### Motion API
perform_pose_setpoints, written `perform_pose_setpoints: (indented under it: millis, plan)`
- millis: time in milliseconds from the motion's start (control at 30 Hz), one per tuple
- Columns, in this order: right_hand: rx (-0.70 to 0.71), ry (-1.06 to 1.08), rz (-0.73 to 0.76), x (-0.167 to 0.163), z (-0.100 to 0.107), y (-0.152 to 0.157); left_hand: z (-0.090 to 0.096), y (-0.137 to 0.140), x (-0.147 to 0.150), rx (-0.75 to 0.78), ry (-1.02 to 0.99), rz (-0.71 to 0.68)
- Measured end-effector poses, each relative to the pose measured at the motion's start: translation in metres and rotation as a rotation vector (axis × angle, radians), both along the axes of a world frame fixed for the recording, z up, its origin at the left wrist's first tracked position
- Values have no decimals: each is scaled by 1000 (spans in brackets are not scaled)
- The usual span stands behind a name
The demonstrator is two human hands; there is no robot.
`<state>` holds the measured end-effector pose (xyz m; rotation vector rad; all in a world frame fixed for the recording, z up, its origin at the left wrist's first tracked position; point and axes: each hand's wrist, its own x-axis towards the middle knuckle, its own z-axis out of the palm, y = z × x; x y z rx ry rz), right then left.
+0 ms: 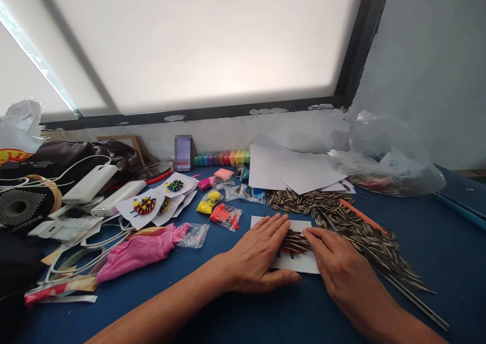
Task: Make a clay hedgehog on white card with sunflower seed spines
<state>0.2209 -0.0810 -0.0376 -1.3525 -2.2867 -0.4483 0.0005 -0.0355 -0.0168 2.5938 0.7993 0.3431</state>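
Note:
A small white card [299, 266] lies on the table between my hands. A cluster of striped sunflower seeds [295, 241] sits on it, with bits of red and blue clay at its lower edge. My left hand [258, 258] lies flat over the card's left side, fingers stretched out and thumb apart below. From the right, my right hand [339, 260] reaches the seeds with its fingers bent and pressed together at the tips. What those fingertips hold, if anything, is hidden. Beside the right hand spreads a heap of loose sunflower seeds [366, 232].
Clay packets, yellow [209, 202] and red [225, 216], lie beyond my left hand. Finished seed cards [125, 209] rest farther left, near a pink cloth [140, 253] and white cables. White paper sheets [294, 169] and a plastic bag [395, 166] lie behind; a metal rod [413, 298] lies right.

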Motion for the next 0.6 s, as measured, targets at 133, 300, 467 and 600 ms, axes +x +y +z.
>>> perform_pose_setpoints:
  millis: [133,300,467,600]
  plan:
    - [4,-8,-4,0,0,0,0,0,0,-6,2,0]
    - [2,0,-11,1,-3,0,2,1,-1,-19,-3,1]
    - [24,6,-24,3,-3,1,6,5,-2,-57,-47,54]
    - [34,-56,-28,7,-5,4,7,10,-5,-50,-63,78]
